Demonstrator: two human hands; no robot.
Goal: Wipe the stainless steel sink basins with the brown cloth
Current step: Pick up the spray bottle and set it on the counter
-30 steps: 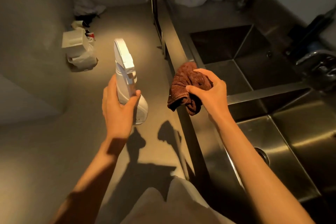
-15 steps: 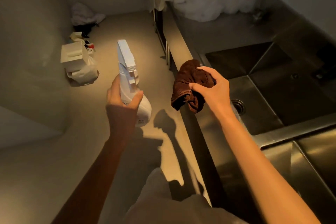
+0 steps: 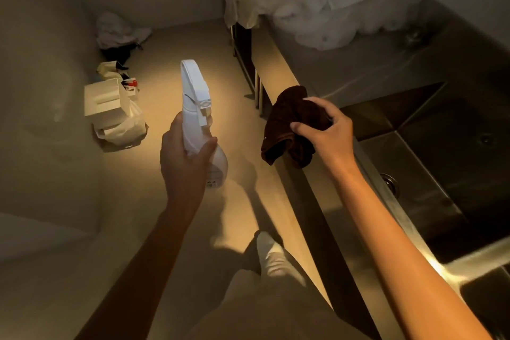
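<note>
Head camera looks steeply down, near sink (image 3: 414, 163).

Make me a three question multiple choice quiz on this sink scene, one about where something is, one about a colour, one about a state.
1. Where is the cloth?
A. in the basin
B. over the sink's front edge
C. on the floor

2. What colour is the spray bottle?
A. white
B. blue
C. green

3. What is the left hand doing?
A. hanging idle
B. pressing the wall
C. gripping the spray bottle

Answers: B, the right hand holds the cloth bunched over the sink edge; A, the bottle is all white; C, fingers and thumb wrap its neck.
</note>
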